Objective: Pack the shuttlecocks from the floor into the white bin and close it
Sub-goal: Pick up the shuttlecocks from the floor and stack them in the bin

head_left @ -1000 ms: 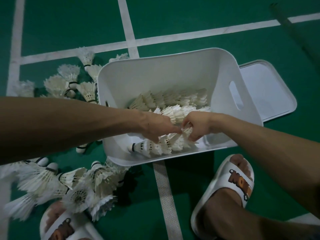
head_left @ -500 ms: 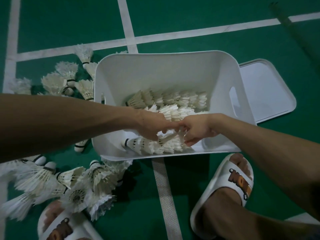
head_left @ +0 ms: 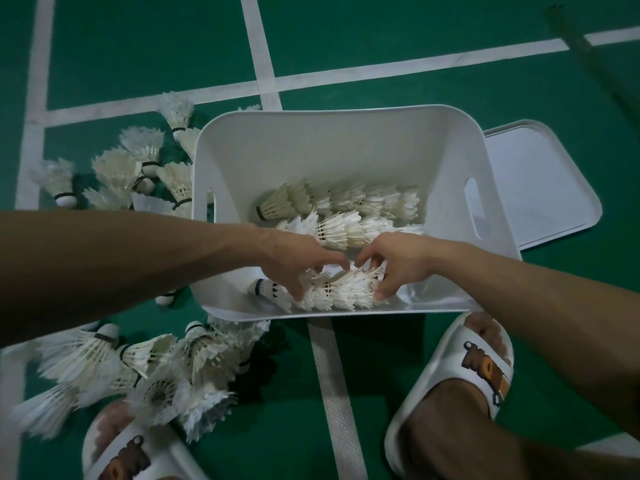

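Loose shuttlecocks lie on the floor at the white bin's nine and seven o'clock. Your left hand reaches into the bin, fingers curled over the near row of nested shuttlecocks. Your right hand pinches that row's right end between thumb and fingers. Two more rows lie at its twelve o'clock. The lid lies at the bin's three o'clock.

The bin stands on the floor, its lid lying just to the right. Inside lie three rows of shuttlecocks running left to right; the left hand and right hand hold the near row, side by side. More shuttlecocks lie on the floor left of the bin, some farther, a heap nearer, by its near-left corner.
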